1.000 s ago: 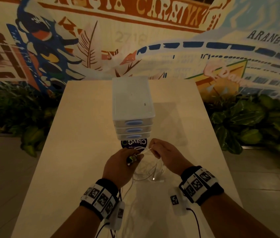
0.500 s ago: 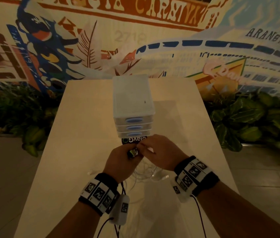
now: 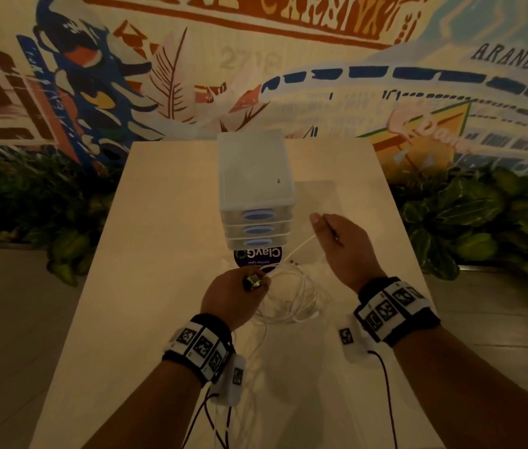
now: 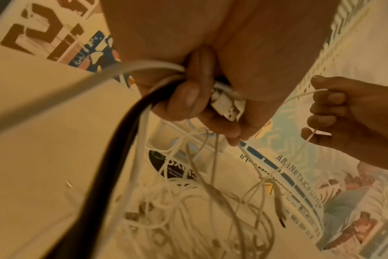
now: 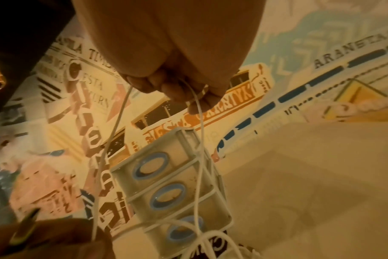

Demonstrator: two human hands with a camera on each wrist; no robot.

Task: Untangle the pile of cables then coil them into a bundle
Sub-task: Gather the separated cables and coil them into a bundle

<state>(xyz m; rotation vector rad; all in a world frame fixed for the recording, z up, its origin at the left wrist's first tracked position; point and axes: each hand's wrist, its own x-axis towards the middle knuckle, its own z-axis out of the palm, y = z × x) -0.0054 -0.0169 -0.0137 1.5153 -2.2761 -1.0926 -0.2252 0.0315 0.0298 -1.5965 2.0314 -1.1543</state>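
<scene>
Most of the job's left imo: left hand (image 3: 235,298) clutches several cable ends, right hand (image 3: 342,244) pinches one thin white cable (image 4: 299,95) raised, while the tangled pile (image 3: 292,294) sits uncoiled on the worktop (image 3: 159,254).

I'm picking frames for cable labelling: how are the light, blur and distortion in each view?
Head view: dim, warm, the mural bowed by the wide lens, the white cables faint on the table. Left wrist view: brighter, the black cable smeared. Right wrist view: the drawer unit skewed, the thin cable clear.
</scene>
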